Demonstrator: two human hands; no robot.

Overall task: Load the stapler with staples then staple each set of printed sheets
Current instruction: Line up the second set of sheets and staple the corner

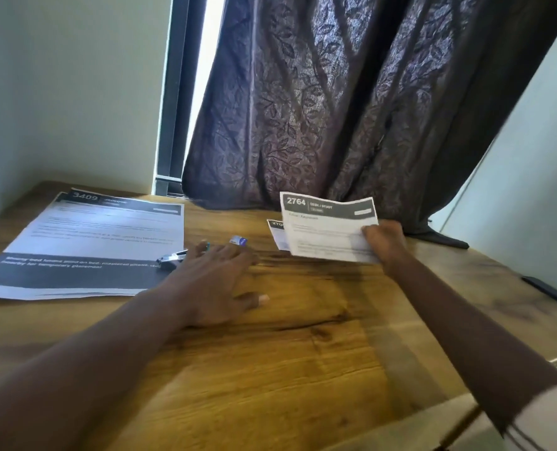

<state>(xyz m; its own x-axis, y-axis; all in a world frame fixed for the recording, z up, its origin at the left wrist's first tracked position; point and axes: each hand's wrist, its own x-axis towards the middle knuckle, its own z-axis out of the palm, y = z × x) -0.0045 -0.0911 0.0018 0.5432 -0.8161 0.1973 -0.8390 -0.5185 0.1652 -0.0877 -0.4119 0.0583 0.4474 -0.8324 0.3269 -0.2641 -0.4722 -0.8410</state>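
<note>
My right hand [384,242] grips a set of printed sheets headed 2764 [327,227] and holds it lifted above the wooden table [303,336]. Another sheet [276,234] lies partly hidden behind it. My left hand [217,281] rests flat on the table with its fingers spread. A small silver stapler [171,259] lies just left of its fingertips, on the lower edge of a large stack of printed sheets headed 3409 [91,242]. A small blue and white staple box [239,241] sits just beyond my fingertips.
A dark patterned curtain [352,109] hangs behind the table and drapes onto its far edge. A flat dark object [550,291] lies at the table's right edge. White walls stand on the left and right.
</note>
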